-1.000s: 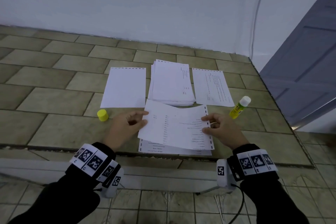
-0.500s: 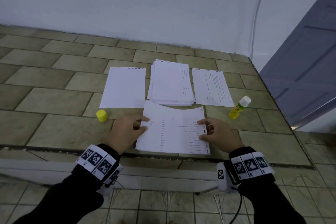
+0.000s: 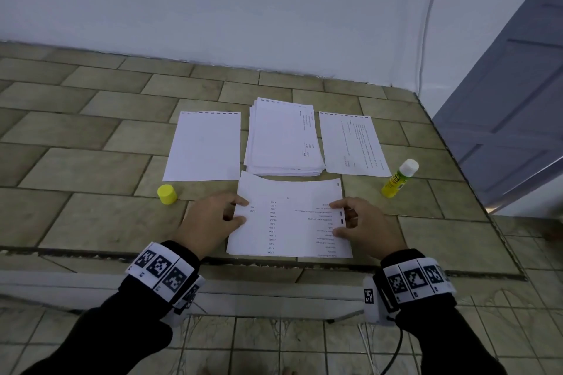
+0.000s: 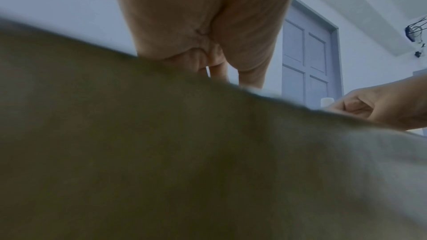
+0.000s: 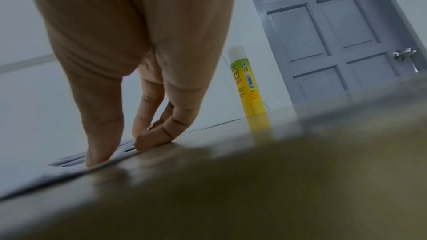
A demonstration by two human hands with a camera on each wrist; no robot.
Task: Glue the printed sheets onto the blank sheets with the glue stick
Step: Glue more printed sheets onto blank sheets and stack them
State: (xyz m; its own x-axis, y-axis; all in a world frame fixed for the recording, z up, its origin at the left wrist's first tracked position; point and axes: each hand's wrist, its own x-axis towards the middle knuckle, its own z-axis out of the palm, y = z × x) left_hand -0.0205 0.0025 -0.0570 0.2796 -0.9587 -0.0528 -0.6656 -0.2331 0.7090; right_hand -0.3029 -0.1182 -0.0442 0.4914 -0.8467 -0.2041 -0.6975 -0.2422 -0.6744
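Observation:
A printed sheet point(image 3: 289, 216) lies at the front of the tiled ledge, its far edge still bowed upward. It covers another sheet almost fully. My left hand point(image 3: 242, 211) presses its left edge with thumb and index tip. My right hand point(image 3: 336, 218) presses the right edge; in the right wrist view the right hand point(image 5: 122, 152) has straight fingers with tips down on the paper. The uncapped yellow glue stick point(image 3: 397, 179) point(image 5: 251, 88) stands to the right of the sheet. Its yellow cap point(image 3: 167, 194) sits left of my left hand. A blank sheet point(image 3: 204, 146) lies behind the cap.
A stack of printed sheets point(image 3: 283, 140) lies just beyond the pressed sheet, with a single printed sheet point(image 3: 353, 146) to its right. The ledge's front edge point(image 3: 274, 262) runs under my wrists. A grey door point(image 3: 502, 100) stands at the right and a white wall behind.
Both hands brought the printed sheet down from its raised, curved hold onto the sheet beneath, and moved slightly toward me. The lower sheet's front edge is now covered.

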